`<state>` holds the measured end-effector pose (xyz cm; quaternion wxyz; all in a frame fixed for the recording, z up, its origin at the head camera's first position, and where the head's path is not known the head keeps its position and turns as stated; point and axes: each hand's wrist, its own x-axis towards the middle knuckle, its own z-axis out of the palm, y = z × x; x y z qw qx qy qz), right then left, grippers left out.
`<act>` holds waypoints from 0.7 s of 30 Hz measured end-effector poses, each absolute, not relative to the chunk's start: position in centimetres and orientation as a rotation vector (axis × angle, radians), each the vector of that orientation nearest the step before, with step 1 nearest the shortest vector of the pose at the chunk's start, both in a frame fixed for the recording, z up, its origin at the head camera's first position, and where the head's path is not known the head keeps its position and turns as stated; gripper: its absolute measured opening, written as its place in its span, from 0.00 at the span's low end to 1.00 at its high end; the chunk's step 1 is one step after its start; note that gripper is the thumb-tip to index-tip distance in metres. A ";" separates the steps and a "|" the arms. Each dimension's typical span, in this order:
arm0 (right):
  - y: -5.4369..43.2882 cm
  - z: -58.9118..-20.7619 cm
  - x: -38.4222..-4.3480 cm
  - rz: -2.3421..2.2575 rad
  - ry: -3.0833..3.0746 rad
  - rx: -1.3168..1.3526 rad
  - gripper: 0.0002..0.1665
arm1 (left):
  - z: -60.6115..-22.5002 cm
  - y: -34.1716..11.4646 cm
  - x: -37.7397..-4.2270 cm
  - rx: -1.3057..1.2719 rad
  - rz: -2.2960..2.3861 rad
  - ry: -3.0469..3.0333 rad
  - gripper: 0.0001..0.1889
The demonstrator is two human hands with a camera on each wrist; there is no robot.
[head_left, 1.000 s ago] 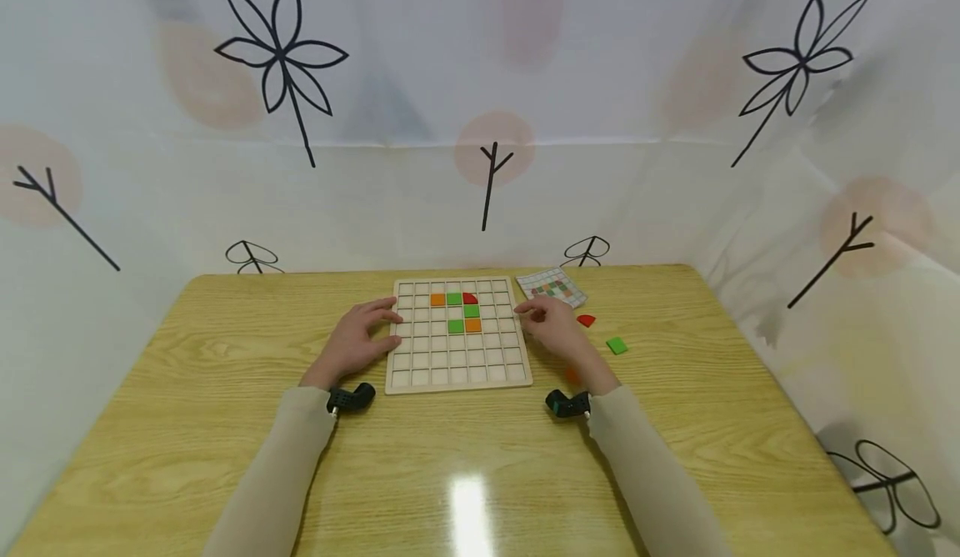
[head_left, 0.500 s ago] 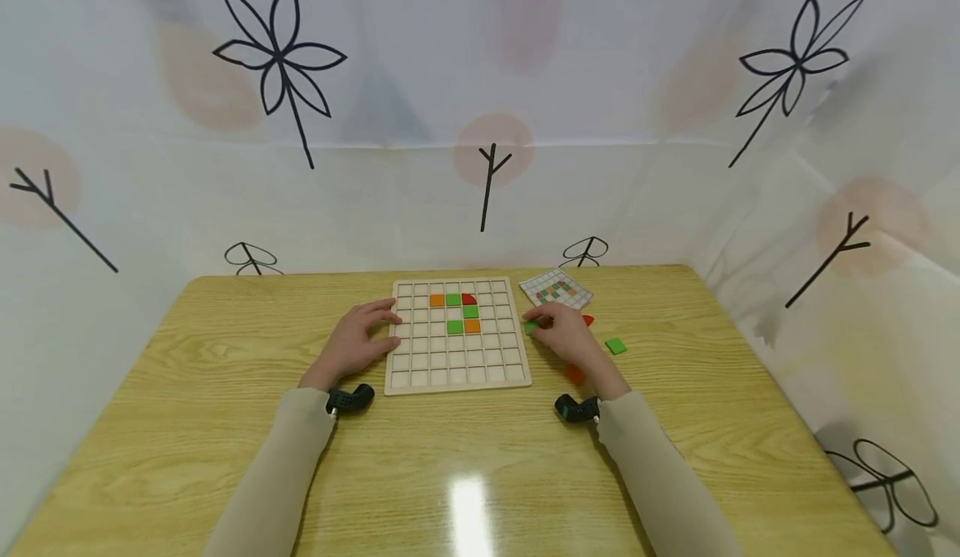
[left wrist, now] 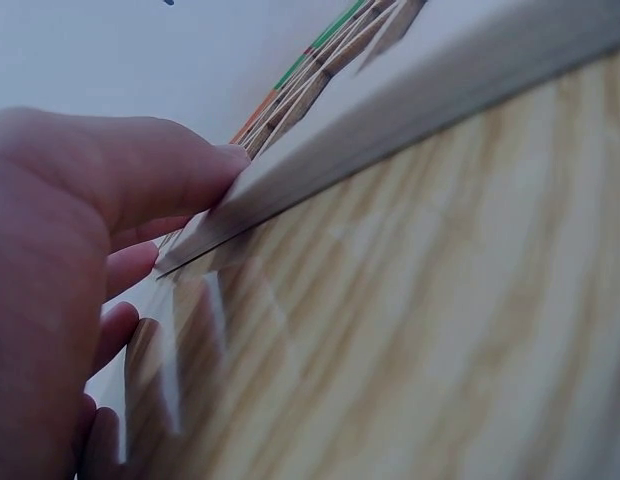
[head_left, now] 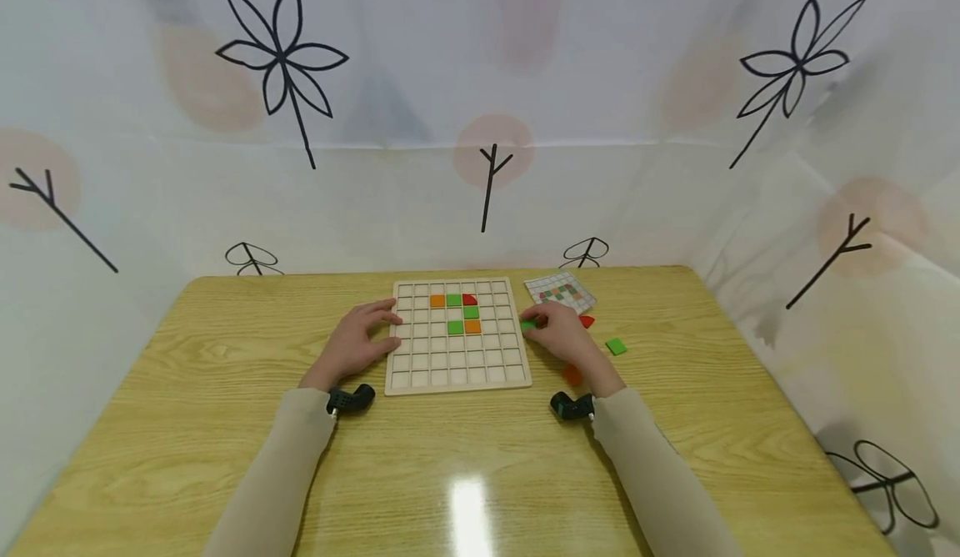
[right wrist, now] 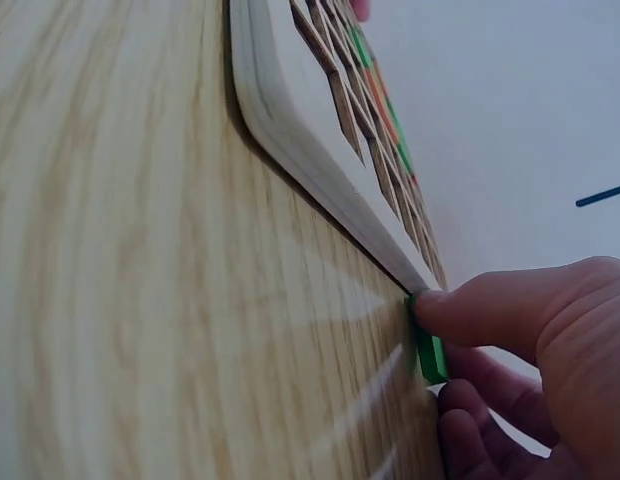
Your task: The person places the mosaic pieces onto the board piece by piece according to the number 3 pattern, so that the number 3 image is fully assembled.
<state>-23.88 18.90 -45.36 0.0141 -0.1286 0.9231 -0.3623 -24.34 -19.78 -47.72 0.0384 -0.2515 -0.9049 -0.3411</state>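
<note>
A pale wooden grid board (head_left: 435, 363) lies on the table. Set in its cells are green squares, orange squares (head_left: 437, 300) and a red quarter-round tile (head_left: 469, 299). My left hand (head_left: 355, 340) rests at the board's left edge, fingers spread and thumb tip against the rim in the left wrist view. By the right edge, my right hand (head_left: 561, 332) pinches a green square tile (right wrist: 428, 345) between thumb and fingers, low over the table and close beside the board's rim. The fingers partly cover that tile in the head view.
Behind the right hand lies a printed pattern card (head_left: 561, 290). Near that hand are a red quarter-round tile (head_left: 587, 321), a loose green square (head_left: 616, 346) and an orange piece (head_left: 572, 375) partly under the wrist. A patterned cloth (head_left: 420, 198) hangs behind the table.
My right hand has shifted slightly right, then back left, and the green tile has come into sight in its fingers. The card has slid a little right. My left hand stays put.
</note>
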 end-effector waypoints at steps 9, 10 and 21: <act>18.9 -45.4 -24.5 -1.124 2.858 -0.431 0.15 | -47.7 -19.8 -24.3 -0.768 -1.037 -2.774 0.16; 19.0 -45.4 -24.6 -1.118 2.865 -0.437 0.16 | -47.7 -19.8 -24.3 -0.768 -1.031 -2.778 0.16; 19.2 -45.6 -25.0 -1.183 2.840 -0.446 0.19 | -47.5 -19.7 -24.3 -0.757 -1.006 -2.799 0.16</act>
